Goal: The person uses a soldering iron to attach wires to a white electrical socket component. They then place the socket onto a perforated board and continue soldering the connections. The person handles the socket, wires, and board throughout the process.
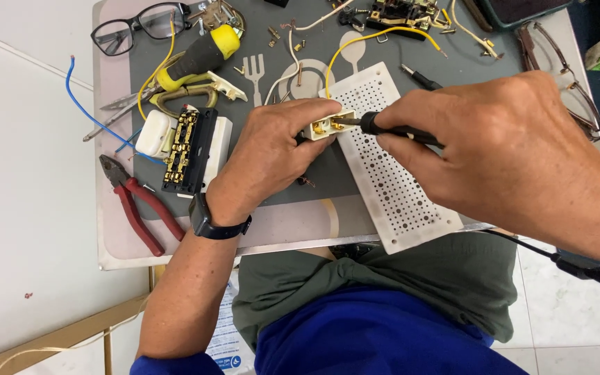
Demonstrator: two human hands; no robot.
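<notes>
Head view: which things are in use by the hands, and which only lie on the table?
In use: left hand holds small cream socket part; right hand holds black tool; perforated white plate.

Lying about: red pliers, yellow-black screwdriver, glasses, blue wire.

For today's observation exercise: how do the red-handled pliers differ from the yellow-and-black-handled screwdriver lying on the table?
The red-handled pliers lie at the table's left front edge; the yellow-and-black-handled screwdriver lies farther back, near the black-framed glasses. The pliers have two red grips spread apart; the screwdriver has one thick handle. The pliers rest on the pale border, the screwdriver on the grey mat. Both lie untouched by the hands.
</notes>
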